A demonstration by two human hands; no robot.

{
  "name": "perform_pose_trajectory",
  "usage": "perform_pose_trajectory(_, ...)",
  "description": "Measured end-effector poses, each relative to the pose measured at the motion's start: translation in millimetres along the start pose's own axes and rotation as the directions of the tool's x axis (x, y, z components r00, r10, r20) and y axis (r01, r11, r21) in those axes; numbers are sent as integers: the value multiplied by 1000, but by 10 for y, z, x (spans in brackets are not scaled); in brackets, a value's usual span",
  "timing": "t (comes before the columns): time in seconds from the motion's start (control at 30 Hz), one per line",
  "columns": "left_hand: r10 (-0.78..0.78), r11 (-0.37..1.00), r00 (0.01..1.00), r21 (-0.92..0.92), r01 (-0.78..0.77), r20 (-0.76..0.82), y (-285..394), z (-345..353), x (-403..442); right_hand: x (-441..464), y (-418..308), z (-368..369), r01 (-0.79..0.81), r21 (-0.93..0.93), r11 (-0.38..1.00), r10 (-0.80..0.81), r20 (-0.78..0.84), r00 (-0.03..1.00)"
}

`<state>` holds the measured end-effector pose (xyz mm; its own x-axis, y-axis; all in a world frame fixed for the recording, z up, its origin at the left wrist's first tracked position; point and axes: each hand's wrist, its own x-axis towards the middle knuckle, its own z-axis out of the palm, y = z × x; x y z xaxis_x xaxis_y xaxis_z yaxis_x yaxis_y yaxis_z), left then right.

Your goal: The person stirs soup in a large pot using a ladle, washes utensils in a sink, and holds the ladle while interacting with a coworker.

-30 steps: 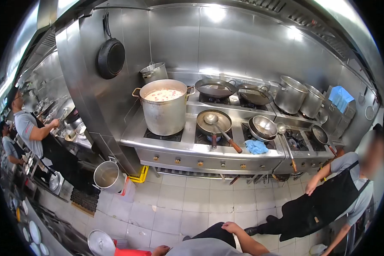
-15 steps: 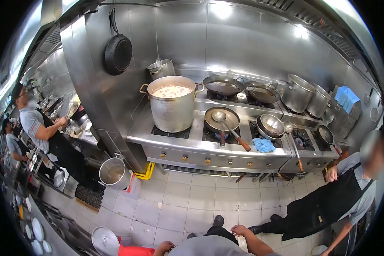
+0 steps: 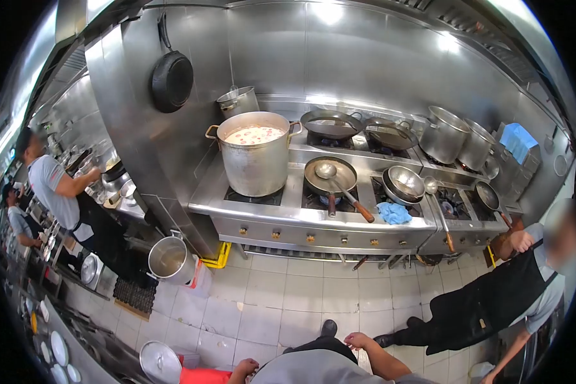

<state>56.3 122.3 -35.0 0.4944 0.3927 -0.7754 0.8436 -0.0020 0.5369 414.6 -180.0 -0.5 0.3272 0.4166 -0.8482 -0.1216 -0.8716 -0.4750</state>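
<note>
Pot [image 3: 253, 168] of pale liquid [image 3: 255, 134], ladle [image 3: 326, 171] in pan [image 3: 345, 171]

Head cam, wide fisheye w/ dark rounded edges, looks fwd & down from wearer's head ht., w/ L hand [image 3: 246, 367] & R hand [image 3: 357, 341] close by at btm edge, stove [image 3: 358, 231] facing it mid-dist. across floor [image 3: 281, 288].

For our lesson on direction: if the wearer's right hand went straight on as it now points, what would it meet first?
The right hand points leftward in the picture, so the wearer's dark trousers likely come first; depth is unclear, so it could pass over them.
</note>
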Motion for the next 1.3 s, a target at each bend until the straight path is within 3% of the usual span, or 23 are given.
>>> perform_pose_trajectory(0.07, 16, 1000, 999, 24, -17, 30, -38, 18, 13, -16, 30, 29, 10, 27, 1000, -9, -32, 999)
perform_pose_trajectory(0.13, 30, 998, 998, 48, -33, 62, -257, 74, 161, -30, 13, 33, 55, -69, 996, -56, -17, 998)
perform_pose_trajectory(0.2, 353, 896, 917, 215, -388, 184, -606, 154, 416, -11, 16, 43, 33, -105, 994, -35, -18, 999)
perform_pose_trajectory(0.23, 348, 898, 918, 214, -384, 189, -538, 163, 318, -7, 23, 50, 21, -154, 988, -24, -17, 1000)
perform_pose_trajectory(0.3, 127, 990, 990, 52, -130, 58, -211, 143, 18, -9, 43, 55, 19, -132, 991, -20, -4, 1000)
perform_pose_trajectory(0.4, 36, 994, 999, 99, -35, -1, 180, 89, -254, -39, 3, 35, 20, -121, 992, -18, 11, 1000)
perform_pose_trajectory(0.53, 8, 998, 997, 61, -12, 72, 170, 68, -218, -52, -22, 32, 26, -113, 993, -27, -8, 1000)
perform_pose_trajectory(0.6, 72, 997, 991, -6, -72, 113, -65, 131, -18, -92, -88, 15, 28, -108, 994, -29, -2, 1000)
perform_pose_trajectory(0.83, 10, 999, 999, 33, -11, 35, 71, 81, -60, -90, -203, -52, 54, -49, 997, -55, -11, 998)
perform_pose_trajectory(0.9, 247, 955, 964, 143, -259, 100, -194, 115, 161, -40, -198, -47, 53, -39, 998, -53, -13, 998)
perform_pose_trajectory(0.93, 248, 955, 964, 141, -260, 99, -124, 95, 128, -18, -184, -33, 49, -29, 998, -49, -11, 999)
perform_pose_trajectory(1.0, 60, 987, 994, 146, -72, 90, 99, 42, -24, 10, -136, -13, 42, -18, 999, -42, -6, 999)
perform_pose_trajectory(1.03, 58, 987, 994, 142, -71, 90, 29, 57, 19, 6, -126, -2, 35, -2, 999, -35, -3, 999)
perform_pose_trajectory(1.1, 259, 952, 949, 122, -282, 178, -315, 107, 303, 1, -79, 15, 47, -44, 998, -47, 1, 999)
perform_pose_trajectory(1.2, 331, 917, 905, 134, -375, 269, -524, 147, 515, -53, -51, 38, 59, -96, 994, -59, -3, 998)
perform_pose_trajectory(1.23, 329, 916, 903, 139, -376, 275, -443, 139, 422, -81, -52, 38, 58, -117, 991, -59, -7, 998)
perform_pose_trajectory(1.3, 100, 995, 990, -41, -96, 99, -122, 118, 83, -38, -33, 20, 44, -122, 992, -43, 11, 999)
